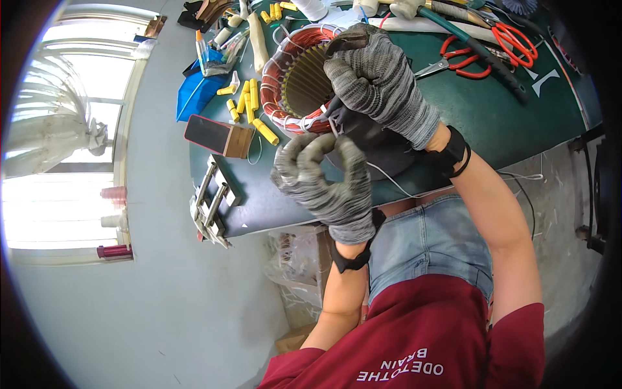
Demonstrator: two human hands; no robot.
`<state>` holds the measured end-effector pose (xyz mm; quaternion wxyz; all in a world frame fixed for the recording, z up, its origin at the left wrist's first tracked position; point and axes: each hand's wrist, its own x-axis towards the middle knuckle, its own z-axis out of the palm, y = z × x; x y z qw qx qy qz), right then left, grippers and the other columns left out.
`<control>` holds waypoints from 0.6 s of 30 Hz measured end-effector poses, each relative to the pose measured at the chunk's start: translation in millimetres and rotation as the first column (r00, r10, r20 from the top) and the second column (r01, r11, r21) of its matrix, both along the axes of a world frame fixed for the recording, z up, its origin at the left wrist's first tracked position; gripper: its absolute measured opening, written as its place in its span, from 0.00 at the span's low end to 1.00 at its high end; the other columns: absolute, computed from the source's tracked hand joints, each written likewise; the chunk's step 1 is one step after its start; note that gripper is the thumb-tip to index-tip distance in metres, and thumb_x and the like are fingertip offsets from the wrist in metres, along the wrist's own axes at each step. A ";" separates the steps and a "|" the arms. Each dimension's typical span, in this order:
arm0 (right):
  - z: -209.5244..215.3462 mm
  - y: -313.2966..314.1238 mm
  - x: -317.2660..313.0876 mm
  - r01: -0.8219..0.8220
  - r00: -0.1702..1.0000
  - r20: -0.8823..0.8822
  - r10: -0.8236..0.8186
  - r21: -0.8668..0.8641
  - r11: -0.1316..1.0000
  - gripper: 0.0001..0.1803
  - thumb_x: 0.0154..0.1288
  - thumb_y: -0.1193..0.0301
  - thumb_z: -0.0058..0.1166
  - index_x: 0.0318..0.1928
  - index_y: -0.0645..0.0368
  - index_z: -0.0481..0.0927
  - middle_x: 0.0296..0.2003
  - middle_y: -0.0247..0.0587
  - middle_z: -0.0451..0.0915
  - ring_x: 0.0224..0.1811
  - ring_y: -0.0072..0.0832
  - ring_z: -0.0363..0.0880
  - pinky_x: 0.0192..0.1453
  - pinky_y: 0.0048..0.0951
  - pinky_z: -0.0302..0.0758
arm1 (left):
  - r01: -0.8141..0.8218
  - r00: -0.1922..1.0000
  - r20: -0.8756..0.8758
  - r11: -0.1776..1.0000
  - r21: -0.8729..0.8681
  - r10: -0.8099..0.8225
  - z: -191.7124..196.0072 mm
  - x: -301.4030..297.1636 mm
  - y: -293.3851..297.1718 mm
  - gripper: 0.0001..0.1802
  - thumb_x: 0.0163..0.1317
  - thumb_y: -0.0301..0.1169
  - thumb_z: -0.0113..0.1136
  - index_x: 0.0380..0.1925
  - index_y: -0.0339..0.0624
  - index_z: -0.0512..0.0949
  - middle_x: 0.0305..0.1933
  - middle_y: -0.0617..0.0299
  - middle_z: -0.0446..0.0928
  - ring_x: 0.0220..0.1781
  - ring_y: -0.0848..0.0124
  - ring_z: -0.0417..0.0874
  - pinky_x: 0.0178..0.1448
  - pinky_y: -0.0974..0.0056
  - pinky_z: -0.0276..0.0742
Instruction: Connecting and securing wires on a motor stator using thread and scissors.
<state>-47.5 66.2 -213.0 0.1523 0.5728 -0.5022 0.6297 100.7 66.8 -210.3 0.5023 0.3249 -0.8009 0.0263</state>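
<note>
A motor stator (283, 102) with red wire windings, white lacing cord and a ribbed metal bore rests tilted on the green table. Both hands wear grey striped gloves. My left hand (327, 185) is at the stator's near rim, thumb and forefinger pinched on a thin white cord (334, 126). My right hand (385, 87) covers the stator's right side, its fingers curled closed; what they hold is hidden. Below the right hand, a dark round surface (379, 146) lies beside the stator. A white line (392, 180) runs from there toward the table edge.
Yellow tubes (249, 100), a wooden block with a dark face (220, 136), a blue folded piece (199, 96) and a metal fixture (217, 194) lie left. Red-handled scissors (463, 58), a teal-handled tool (460, 42) and mallets lie right. The green table's (505, 133) near edge meets my lap.
</note>
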 end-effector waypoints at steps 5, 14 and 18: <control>1.3 -0.1 0.9 0.026 0.999 -0.037 -0.028 -0.054 0.998 0.07 0.55 0.72 0.56 0.34 0.62 0.78 0.34 0.41 0.78 0.35 0.35 0.75 0.45 0.31 0.72 | 0.407 0.871 -0.423 0.849 0.337 -0.249 24.9 1.2 5.0 0.05 0.53 0.22 0.55 0.29 0.39 0.71 0.31 0.59 0.76 0.33 0.73 0.74 0.43 0.68 0.70; 7.6 5.5 2.7 0.097 0.995 -0.041 -0.090 0.197 0.976 0.09 0.56 0.67 0.54 0.33 0.60 0.78 0.34 0.44 0.77 0.38 0.41 0.73 0.45 0.38 0.69 | 0.359 0.928 0.005 0.902 0.241 -0.371 12.5 -0.2 9.1 0.07 0.47 0.25 0.62 0.29 0.45 0.77 0.30 0.63 0.73 0.35 0.67 0.73 0.43 0.63 0.66; 5.0 -2.7 6.0 0.196 0.976 -0.065 -0.207 -0.146 0.970 0.11 0.55 0.61 0.51 0.26 0.54 0.79 0.22 0.37 0.76 0.27 0.38 0.73 0.36 0.36 0.68 | 0.229 0.968 0.118 0.973 -0.039 -0.223 4.0 15.5 -3.0 0.11 0.48 0.26 0.60 0.35 0.46 0.77 0.44 0.59 0.69 0.46 0.63 0.70 0.49 0.58 0.65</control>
